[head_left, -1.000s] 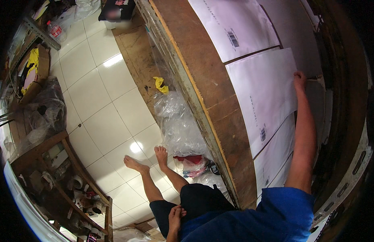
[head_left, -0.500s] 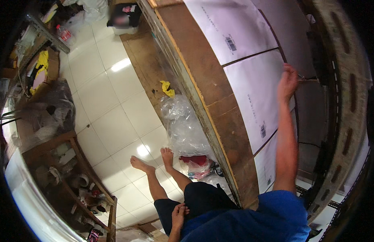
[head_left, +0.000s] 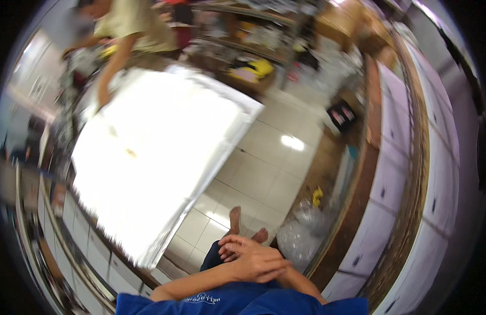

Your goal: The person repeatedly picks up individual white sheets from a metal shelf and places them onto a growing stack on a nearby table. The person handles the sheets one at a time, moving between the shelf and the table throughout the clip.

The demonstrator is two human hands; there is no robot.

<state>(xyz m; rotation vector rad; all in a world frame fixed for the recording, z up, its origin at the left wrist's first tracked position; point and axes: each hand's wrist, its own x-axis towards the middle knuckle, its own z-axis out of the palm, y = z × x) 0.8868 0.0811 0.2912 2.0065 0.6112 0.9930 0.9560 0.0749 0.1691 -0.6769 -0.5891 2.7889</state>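
My two hands cross in front of my blue shirt (head_left: 237,302). My left hand (head_left: 264,262) lies over my right wrist, its fingers folded round it. From beneath it my right hand (head_left: 236,245) reaches toward the left, its fingers loosely bent and apart, with nothing seen in them. Part of the right palm is hidden by the left hand. To the left of my hands is a big stack of white sheets (head_left: 159,142), very bright, with ragged near edges. White sheets with small barcodes (head_left: 379,194) lie in a row on a brown bench (head_left: 361,215) to my right.
Another person's arm (head_left: 117,68) reaches onto the stack's far side. Clear plastic bags (head_left: 300,236) lie on the tiled floor (head_left: 253,163) beside the bench. A dark box (head_left: 340,115) stands farther back. Cluttered shelves (head_left: 248,31) line the far side.
My view has swung left, bringing the white stack and another person into sight. My right hand has left the sheets on the bench and now meets my left hand at my waist.
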